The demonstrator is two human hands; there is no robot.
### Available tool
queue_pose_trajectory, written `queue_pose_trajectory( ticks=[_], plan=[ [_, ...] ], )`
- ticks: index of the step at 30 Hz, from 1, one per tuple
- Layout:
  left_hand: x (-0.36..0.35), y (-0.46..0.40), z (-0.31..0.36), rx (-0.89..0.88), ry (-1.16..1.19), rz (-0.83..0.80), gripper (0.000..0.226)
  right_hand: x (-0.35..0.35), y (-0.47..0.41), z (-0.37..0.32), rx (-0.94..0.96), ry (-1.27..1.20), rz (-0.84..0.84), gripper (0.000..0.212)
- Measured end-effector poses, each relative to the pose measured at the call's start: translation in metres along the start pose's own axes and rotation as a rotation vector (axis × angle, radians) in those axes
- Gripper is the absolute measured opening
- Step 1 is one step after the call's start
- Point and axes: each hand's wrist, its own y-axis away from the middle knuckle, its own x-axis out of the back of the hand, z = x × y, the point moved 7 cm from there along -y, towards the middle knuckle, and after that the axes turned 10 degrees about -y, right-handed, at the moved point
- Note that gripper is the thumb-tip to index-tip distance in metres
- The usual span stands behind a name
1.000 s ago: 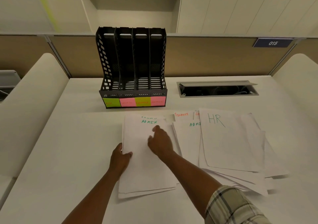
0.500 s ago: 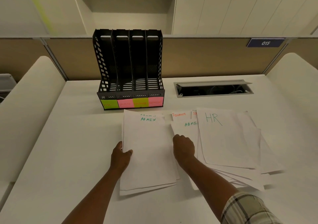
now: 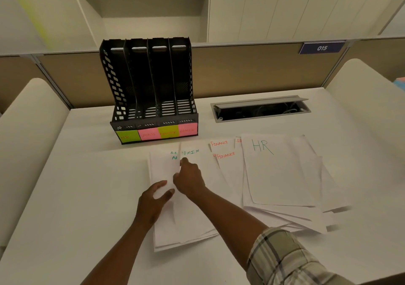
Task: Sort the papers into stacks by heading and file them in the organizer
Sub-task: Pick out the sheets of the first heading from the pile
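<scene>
Right hand (image 3: 189, 178) pinching the left edge of an ADMIN sheet (image 3: 198, 175) over the ADMIN stack (image 3: 163, 230), left hand (image 3: 153, 199) holding that stack's left edge, unsorted papers (image 3: 282, 175) fanned at right, black organizer (image 3: 151, 91) behind on the white desk (image 3: 76, 186)

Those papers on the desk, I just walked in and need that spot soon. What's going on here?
A person is sorting papers by heading. The right hand pinches an ADMIN sheet over the ADMIN stack, which the left hand holds. A loose pile, topped by an HR sheet with FINANCE sheets beside it, waits unsorted to the right. The organizer shows no papers in its slots.
</scene>
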Motion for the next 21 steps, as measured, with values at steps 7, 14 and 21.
queue_pose_trajectory(
  ticks=[7,14,21],
  plan=[
    [0.008,0.001,0.006,0.007,-0.082,0.116,0.041,-0.025,-0.01,-0.003,-0.044,-0.205,-0.114,0.043],
    [0.025,0.001,-0.001,0.131,0.2,0.129,0.054,0.038,-0.013,0.04,-0.056,0.021,0.115,0.058],
    [0.044,0.0,0.0,0.158,0.434,0.146,0.078,0.048,-0.017,0.077,-0.174,-0.429,-0.089,0.073]
  ],
)
